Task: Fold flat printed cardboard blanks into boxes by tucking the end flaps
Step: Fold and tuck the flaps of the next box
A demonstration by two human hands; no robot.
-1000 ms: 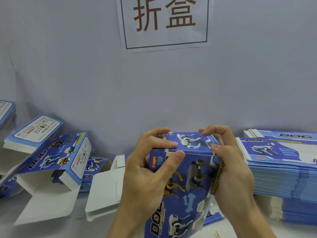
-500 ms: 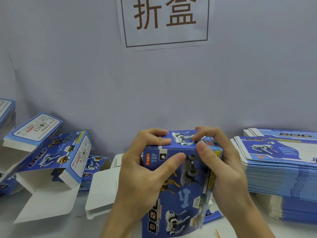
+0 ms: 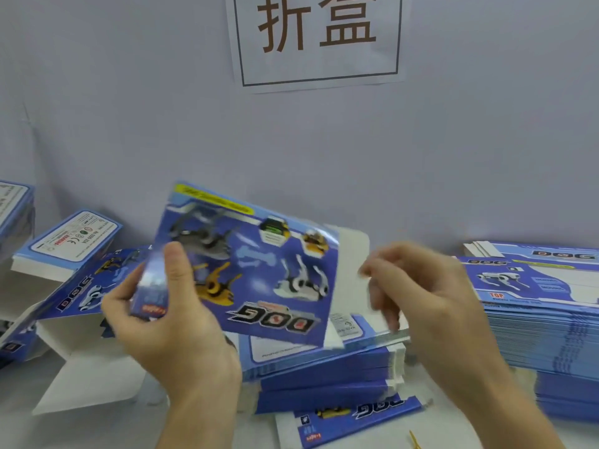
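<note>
Blue printed cardboard boxes, already folded and some with white flaps hanging open (image 3: 64, 270), lie heaped at the left edge of the bench (image 3: 486, 426). Just right of them the left hand (image 3: 171, 322) holds the blue printed cardboard box in hand (image 3: 246, 270) tilted above the bench's middle, thumb curled across its front panel and fingers wrapped behind its left end. That end appears closed; the white flap at its right end (image 3: 350, 247) stands open and untucked. Beneath it sits a low pile of flat blue blanks (image 3: 324, 364). The right hand (image 3: 421, 299) hovers just beside the open flap, fingers loosely curled, blurred, holding nothing. A tall stack of flat blue printed blanks (image 3: 534, 319) occupies the right edge. A white paper sign with brown characters (image 3: 317, 37) hangs on the grey wall behind.

Assessment: the box is light, thin-walled and glossy, likely to crush or slip under a hard squeeze. Best held by its creased long edges, while fingertips bend the flap along its score line.
</note>
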